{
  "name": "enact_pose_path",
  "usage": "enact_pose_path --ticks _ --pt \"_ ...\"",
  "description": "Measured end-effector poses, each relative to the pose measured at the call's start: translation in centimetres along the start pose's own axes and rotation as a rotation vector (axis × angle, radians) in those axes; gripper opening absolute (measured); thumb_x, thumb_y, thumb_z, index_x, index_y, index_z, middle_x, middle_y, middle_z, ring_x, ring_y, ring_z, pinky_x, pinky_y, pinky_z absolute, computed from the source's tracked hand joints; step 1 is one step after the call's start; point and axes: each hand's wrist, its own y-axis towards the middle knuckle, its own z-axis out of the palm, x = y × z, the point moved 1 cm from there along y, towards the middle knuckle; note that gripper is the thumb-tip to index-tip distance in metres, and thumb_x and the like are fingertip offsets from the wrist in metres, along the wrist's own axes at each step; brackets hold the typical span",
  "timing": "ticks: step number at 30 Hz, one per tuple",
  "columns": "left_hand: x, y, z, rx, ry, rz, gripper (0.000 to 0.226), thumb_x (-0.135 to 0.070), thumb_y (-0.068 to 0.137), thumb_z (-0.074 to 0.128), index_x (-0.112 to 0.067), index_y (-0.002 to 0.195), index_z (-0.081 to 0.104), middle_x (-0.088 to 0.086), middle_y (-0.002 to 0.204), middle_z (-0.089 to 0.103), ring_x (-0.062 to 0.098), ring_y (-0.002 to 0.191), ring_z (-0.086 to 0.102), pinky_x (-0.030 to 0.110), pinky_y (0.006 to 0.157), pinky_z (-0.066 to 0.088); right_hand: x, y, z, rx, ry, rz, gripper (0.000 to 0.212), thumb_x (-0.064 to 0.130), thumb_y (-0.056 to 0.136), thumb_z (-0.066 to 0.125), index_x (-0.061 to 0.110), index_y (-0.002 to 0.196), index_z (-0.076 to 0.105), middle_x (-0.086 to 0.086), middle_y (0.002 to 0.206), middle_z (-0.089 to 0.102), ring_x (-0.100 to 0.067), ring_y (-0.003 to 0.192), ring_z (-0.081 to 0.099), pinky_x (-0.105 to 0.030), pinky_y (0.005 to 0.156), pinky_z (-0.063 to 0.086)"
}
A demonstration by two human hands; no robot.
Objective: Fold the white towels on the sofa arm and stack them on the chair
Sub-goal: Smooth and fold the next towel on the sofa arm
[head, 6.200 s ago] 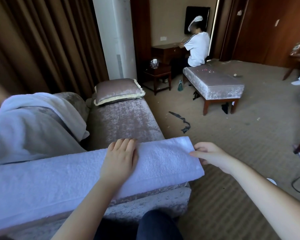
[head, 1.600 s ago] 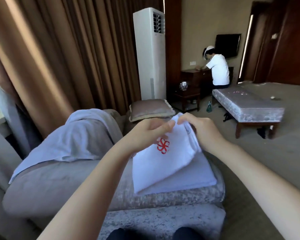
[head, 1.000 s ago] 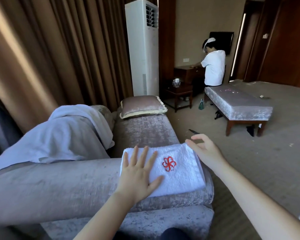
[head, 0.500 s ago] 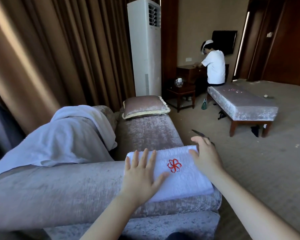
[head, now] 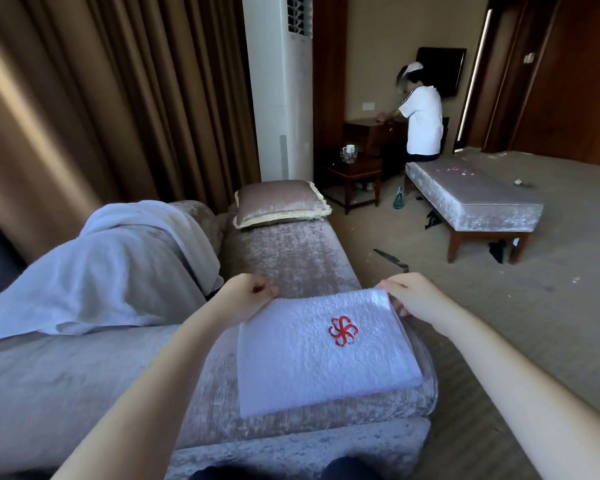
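Note:
A folded white towel [head: 312, 368] with a red emblem lies on the grey velvet sofa arm [head: 84, 382] right in front of me. My left hand [head: 246, 296] grips its far left corner with curled fingers. My right hand [head: 413, 299] pinches the far right corner, lifting that edge slightly. A second white towel [head: 108, 271], unfolded, is draped over the sofa back at the left.
A cushion [head: 278, 202] lies at the far end of the sofa seat. Beyond stand a tall white air conditioner [head: 281, 88], a small dark side table [head: 354, 174] and a long upholstered bench [head: 475, 206]. A person in white [head: 421, 119] sits at a desk. Carpet lies to the right.
The towel went from a long strip to a compact fold. Half a second ago my left hand lay flat on it; now both hands hold its far corners.

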Motion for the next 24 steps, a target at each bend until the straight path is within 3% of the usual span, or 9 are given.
enact_pose_path --ticks 3,7,10,13,16,21,24 --pt "1.4 0.1 -0.6 0.111 -0.066 -0.033 0.044 -0.034 0.098 0.054 -0.004 0.066 0.047 0.005 0.064 0.037 0.016 0.061 0.038 0.029 0.059 0.028 -0.1 -0.2 -1.1 0.183 0.222 0.09 0.023 0.02 0.1 0.051 0.011 0.105 0.072 -0.007 0.095 0.074 -0.019 0.082 0.063 -0.024 0.066 0.05" --pt "1.6 0.0 -1.0 0.191 -0.164 0.006 0.043 -0.033 0.097 0.057 -0.009 0.064 0.045 -0.004 0.058 0.036 0.01 0.055 0.034 0.022 0.055 0.028 0.0 -0.3 -1.4 0.242 0.19 0.05 0.02 0.012 0.091 0.066 0.014 0.11 0.071 -0.001 0.102 0.074 -0.013 0.098 0.067 -0.018 0.072 0.051" --pt "1.5 -0.3 -1.2 0.162 -0.226 0.054 0.028 -0.026 0.1 0.053 -0.01 0.076 0.057 -0.012 0.058 0.046 0.004 0.055 0.042 0.018 0.053 0.034 0.9 -0.3 -2.3 0.154 0.249 -0.045 0.022 0.006 0.081 0.074 0.013 0.102 0.073 -0.003 0.097 0.075 -0.008 0.091 0.069 -0.014 0.071 0.051" --pt "1.5 -1.0 -1.2 0.077 -0.34 0.08 0.024 -0.02 0.101 0.049 -0.006 0.082 0.052 -0.01 0.062 0.047 0.007 0.056 0.04 0.018 0.052 0.034 1.1 -0.5 -3.6 0.186 0.374 -0.122 0.023 -0.001 0.076 0.074 0.01 0.097 0.073 -0.008 0.095 0.075 -0.01 0.086 0.07 -0.015 0.074 0.053" --pt "1.5 -1.2 -0.7 0.006 -0.292 0.146 0.022 -0.018 0.101 0.049 -0.007 0.082 0.05 -0.013 0.063 0.049 0.003 0.054 0.039 0.021 0.055 0.034 1.1 -0.6 -3.5 0.214 0.316 -0.191 0.026 -0.011 0.08 0.067 0.007 0.096 0.073 -0.008 0.094 0.075 -0.011 0.086 0.07 -0.015 0.075 0.052" --pt "1.4 -1.0 0.3 -0.085 -0.122 0.167 0.019 -0.018 0.101 0.049 -0.01 0.084 0.049 -0.006 0.072 0.052 0.002 0.06 0.046 0.019 0.059 0.036 0.7 0.3 -1.6 -0.095 0.15 -0.281 0.034 -0.013 0.084 0.06 0.02 0.083 0.07 0.0 0.089 0.073 -0.008 0.081 0.066 -0.014 0.077 0.05" --pt "1.1 -0.9 0.7 -0.121 0.042 0.179 0.013 -0.019 0.1 0.05 -0.011 0.09 0.051 -0.004 0.083 0.056 0.008 0.078 0.051 0.021 0.069 0.038 -0.5 0.1 0.2 -0.225 0.064 -0.247 0.027 -0.005 0.085 0.064 0.021 0.08 0.068 0.003 0.082 0.069 -0.007 0.072 0.063 -0.012 0.069 0.046"
